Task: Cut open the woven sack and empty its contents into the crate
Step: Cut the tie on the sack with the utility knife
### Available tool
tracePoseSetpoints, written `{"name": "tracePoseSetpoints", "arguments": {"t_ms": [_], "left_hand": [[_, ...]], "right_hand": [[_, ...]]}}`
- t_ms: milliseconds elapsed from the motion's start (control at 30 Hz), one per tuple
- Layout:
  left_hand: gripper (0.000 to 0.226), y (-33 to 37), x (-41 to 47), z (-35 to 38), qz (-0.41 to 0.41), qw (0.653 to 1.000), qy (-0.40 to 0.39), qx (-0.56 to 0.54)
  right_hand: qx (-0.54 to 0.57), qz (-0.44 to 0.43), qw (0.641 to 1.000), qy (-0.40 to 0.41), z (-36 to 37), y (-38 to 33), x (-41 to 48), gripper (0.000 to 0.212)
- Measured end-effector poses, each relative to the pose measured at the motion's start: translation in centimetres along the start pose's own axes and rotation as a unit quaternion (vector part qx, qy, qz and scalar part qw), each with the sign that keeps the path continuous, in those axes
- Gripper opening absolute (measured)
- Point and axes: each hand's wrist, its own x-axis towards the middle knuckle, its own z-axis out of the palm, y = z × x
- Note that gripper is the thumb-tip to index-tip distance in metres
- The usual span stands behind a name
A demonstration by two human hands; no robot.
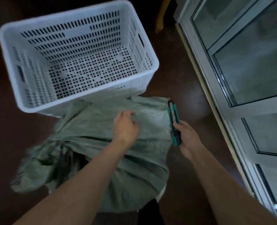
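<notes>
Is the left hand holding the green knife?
No, the right hand grips the knife, while the left hand only rests on the sack.

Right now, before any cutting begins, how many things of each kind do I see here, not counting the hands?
crate, white, nothing inside: 1
woven sack, green: 1
utility knife, green, held in the right hand: 1
Total: 3
</notes>
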Motion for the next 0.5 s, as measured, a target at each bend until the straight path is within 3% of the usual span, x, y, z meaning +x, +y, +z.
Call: {"name": "tracePoseSetpoints", "arguments": {"t_ms": [333, 400, 500], "left_hand": [[0.038, 4.1, 0.7, 16.7, 0.073, 0.997, -0.023, 0.015], [0.045, 3.0, 0.9, 19.5, 0.11, 0.99, -0.052, 0.074], [0.084, -0.9, 1.7, 22.5, 0.075, 0.943, -0.169, 0.276]], "right_hand": [[-0.045, 0.064, 0.995, 0.067, -11.7, 5.3, 11.5, 0.029], [-0.04, 0.066, 0.994, 0.074, -12.9, 6.7, 13.5, 0.033], [-0.031, 0.062, 0.993, 0.097, -14.4, 9.0, 17.4, 0.034]]}}
